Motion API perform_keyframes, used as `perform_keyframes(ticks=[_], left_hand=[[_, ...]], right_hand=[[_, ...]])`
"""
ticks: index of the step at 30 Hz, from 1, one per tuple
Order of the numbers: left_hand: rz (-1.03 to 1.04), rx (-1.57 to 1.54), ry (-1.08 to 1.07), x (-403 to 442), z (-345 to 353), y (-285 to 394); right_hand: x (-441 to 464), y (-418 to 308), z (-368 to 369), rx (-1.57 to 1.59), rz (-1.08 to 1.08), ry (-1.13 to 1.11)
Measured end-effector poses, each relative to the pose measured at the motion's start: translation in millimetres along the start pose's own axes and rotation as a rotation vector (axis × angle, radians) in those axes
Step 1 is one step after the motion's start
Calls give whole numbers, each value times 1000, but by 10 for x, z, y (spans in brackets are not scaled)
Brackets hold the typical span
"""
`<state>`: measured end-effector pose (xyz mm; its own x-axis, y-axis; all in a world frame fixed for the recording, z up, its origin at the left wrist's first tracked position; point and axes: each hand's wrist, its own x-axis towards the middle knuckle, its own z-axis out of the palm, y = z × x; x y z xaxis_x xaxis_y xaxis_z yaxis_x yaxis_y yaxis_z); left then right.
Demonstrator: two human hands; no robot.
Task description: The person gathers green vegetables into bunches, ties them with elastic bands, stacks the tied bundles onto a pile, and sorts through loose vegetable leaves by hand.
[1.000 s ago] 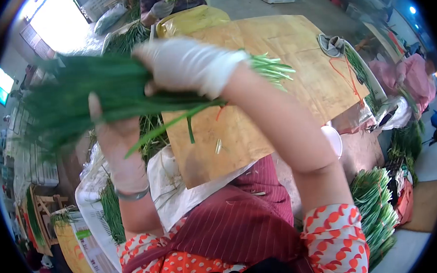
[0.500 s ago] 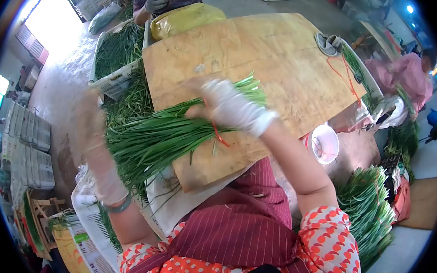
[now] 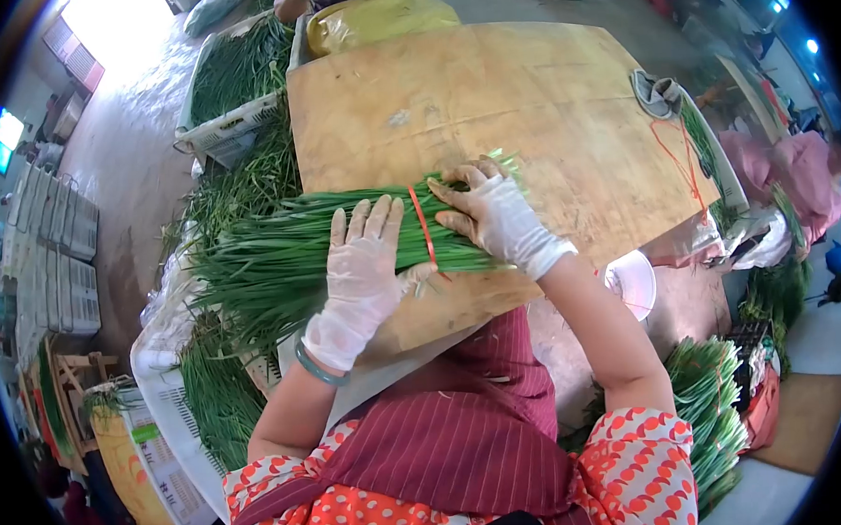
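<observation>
A bunch of long green garlic chives lies across the near left part of a wooden board, its leafy ends spilling over the left edge. A red tie runs across the bunch near its pale stem ends. My left hand, in a thin clear glove, lies flat on the leaves just left of the tie, fingers stretched. Right of the tie, my right hand, gloved too, curls its fingers over the stem ends and grips them. The underside of the bunch is hidden.
Crates of chives stand left of the board. A yellow bag and a co-worker's arm are beyond it. Red string hangs at the board's right. A white bucket and stacked chive bunches sit lower right.
My left hand, blurred and raised at the left before, has come down onto the leaves beside the tie. My right hand has shifted right toward the stem ends; the tie now lies straighter across the bunch.
</observation>
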<state>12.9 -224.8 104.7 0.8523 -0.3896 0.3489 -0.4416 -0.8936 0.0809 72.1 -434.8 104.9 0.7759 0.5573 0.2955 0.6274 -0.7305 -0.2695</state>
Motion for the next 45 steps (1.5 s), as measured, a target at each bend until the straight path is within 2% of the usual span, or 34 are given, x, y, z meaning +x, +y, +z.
perform_keyframes(ticks=[3,5,12,13,16,17,18,19,22,26,27,28,30,32,34,36,39,40,42,43,44,45], left_hand=[[-30,75,-30,17,-154,168],[-12,74,-17,30,-139,237],[-60,39,-72,24,-69,-137],[-35,-16,23,33,-112,-165],[-90,-147,47,67,-121,-298],[-61,-140,152,81,-106,-309],[-77,-130,152,78,-109,-337],[-96,-115,98,73,-111,-366],[-124,38,47,42,-61,-581],[-293,256,-121,-91,-99,-1200],[-342,345,-165,-71,-170,-1298],[-408,253,-150,6,-378,-1226],[-98,60,88,144,-648,-873],[62,-65,-186,279,-665,-411],[134,-3,-222,333,-364,-164],[107,49,-295,413,-130,-147],[36,-149,-426,513,-78,-243],[38,-153,-422,546,-83,-277],[-3,-196,-546,653,-112,-364],[-55,-202,-646,748,-230,-357],[-58,-199,-646,775,-197,-395],[-27,-203,-625,791,-148,-445]], right_hand=[[-69,-18,-35,-103,-90,13],[-16,-15,14,-99,-67,-17],[-57,-75,-92,-91,-70,-45],[-54,-89,-112,-127,-77,-40],[-22,-200,-238,-96,-30,-119],[-18,-234,-261,-160,-73,-59],[-14,-264,-288,-224,-113,0],[1,-289,-328,-228,-105,-105],[-1,-354,-271,-258,-118,-185],[4,-363,-350,-286,-73,-281],[6,-329,-343,-378,-105,-298],[33,-286,-338,-474,-138,-311],[79,-207,-266,-413,-107,-311],[173,-142,-273,-293,-113,-403],[221,-16,-296,-224,-132,-379],[296,15,-358,-130,-125,-529],[336,-40,-370,-187,-137,-494],[358,-66,-370,-228,-136,-469],[386,-102,-310,-293,-110,-458],[382,-145,-315,-415,-149,-363],[386,-160,-314,-534,-189,-266],[432,-104,-290,-530,-189,-262]])
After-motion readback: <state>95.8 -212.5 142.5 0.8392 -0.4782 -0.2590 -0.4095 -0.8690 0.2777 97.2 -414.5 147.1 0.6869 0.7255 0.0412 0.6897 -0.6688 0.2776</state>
